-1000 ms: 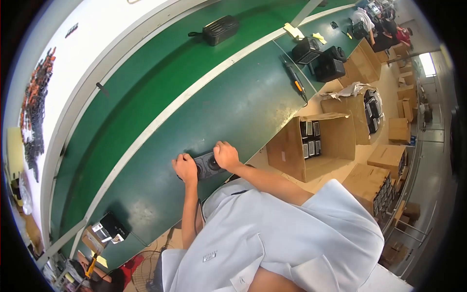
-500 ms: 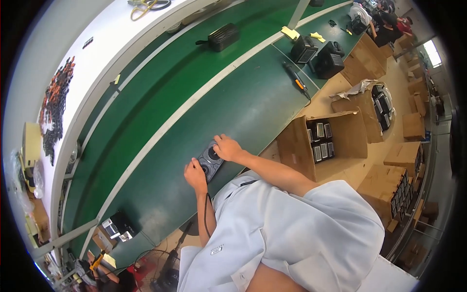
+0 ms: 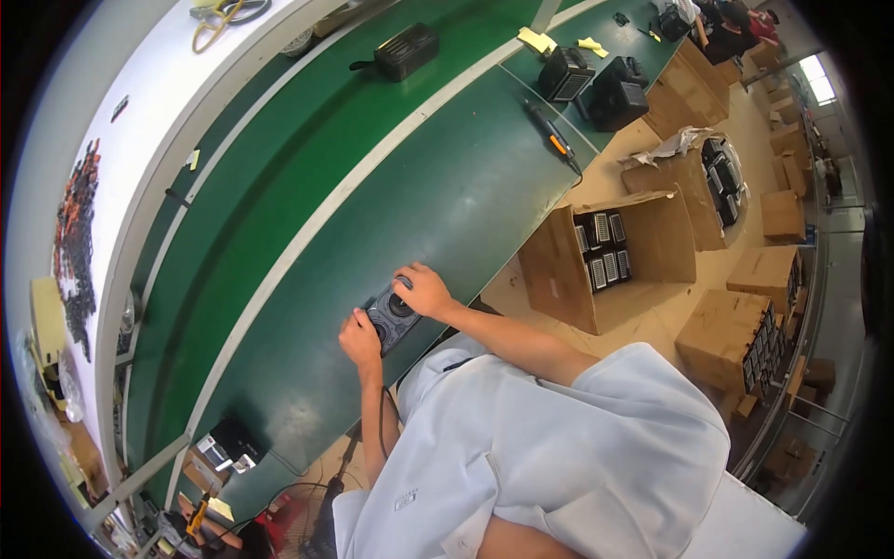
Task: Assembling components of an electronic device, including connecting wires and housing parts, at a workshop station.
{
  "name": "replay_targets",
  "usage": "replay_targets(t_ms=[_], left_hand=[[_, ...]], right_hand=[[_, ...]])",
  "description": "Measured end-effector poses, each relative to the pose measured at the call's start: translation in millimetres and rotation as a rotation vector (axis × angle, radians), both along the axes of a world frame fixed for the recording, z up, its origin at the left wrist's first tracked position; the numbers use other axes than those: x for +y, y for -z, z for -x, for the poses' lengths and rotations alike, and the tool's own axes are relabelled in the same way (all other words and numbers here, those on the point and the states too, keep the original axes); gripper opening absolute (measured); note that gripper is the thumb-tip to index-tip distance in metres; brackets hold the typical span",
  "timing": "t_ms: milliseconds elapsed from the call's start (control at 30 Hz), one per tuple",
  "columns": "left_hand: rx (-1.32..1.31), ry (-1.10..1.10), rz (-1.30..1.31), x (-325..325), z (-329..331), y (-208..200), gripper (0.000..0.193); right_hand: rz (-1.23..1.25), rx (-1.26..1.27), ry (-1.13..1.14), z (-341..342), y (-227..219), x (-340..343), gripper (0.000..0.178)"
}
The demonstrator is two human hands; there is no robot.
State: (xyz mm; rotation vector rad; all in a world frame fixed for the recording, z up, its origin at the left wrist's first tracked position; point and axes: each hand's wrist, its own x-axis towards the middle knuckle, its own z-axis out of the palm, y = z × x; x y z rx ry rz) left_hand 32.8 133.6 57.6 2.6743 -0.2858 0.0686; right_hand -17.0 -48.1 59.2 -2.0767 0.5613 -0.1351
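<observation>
A dark grey speaker panel (image 3: 397,326) with two round drivers lies at a slant on the green worktop close to my body. My left hand (image 3: 360,337) is closed on its left side, thumb near the edge. My right hand (image 3: 425,291) grips its far right end, fingers curled over the rim, partly covering one driver. Whether the panel is raised off the surface is hard to tell. A dark cord runs along my left forearm.
On the worktop lie an orange-and-black electric screwdriver (image 3: 554,135) and two black box speakers (image 3: 565,74). Another black speaker (image 3: 407,51) rests on the green conveyor belt (image 3: 307,140). An open carton (image 3: 559,270) of speakers stands right. Co-workers sit at the far right and lower left.
The view has shifted, so the surroundings sit farther left and up. Both hands keep hold of the speaker panel, and my right fingers now curl over its far end.
</observation>
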Motion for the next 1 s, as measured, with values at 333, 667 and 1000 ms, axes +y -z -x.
replay_targets(t_ms=[333,667,1000], left_hand=[[0.211,0.078,-0.011,6.7,0.3,-4.1,0.04],[0.243,-0.185,-0.002,19.7,22.8,-0.4,0.046],[0.609,-0.162,0.253,33.2,70.7,15.4,0.042]], right_hand=[[0.059,-0.085,-0.012,5.3,-9.1,-9.2,0.033],[0.009,0.282,-0.241,-45.8,-26.5,-4.9,0.065],[-0.396,0.06,-0.313,-59.4,-40.0,67.4,0.092]])
